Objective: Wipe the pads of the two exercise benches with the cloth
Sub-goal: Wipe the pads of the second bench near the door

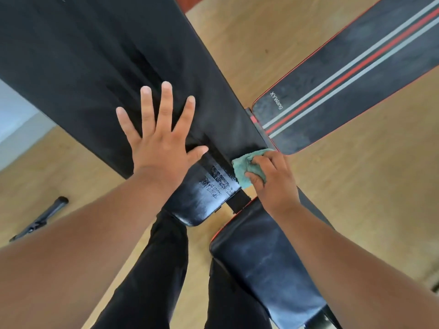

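Observation:
A long black bench pad (pixel 95 62) runs from the upper left down to the centre, ending in a worn glossy tip with a faded label (pixel 209 193). My left hand (pixel 161 136) lies flat on this pad with the fingers spread. My right hand (pixel 270 179) grips a crumpled teal cloth (pixel 244 167) against the pad's lower right edge. A second bench has a back pad with red and grey stripes (pixel 351 74) at the upper right and a dark seat pad (pixel 266 267) at the lower centre.
Light wooden floor (pixel 249 48) surrounds the benches. A black handle-like bar (pixel 40 219) lies on the floor at the left. My legs in black trousers (pixel 154 281) stand between the two benches. A pale wall (pixel 16 117) shows at the left edge.

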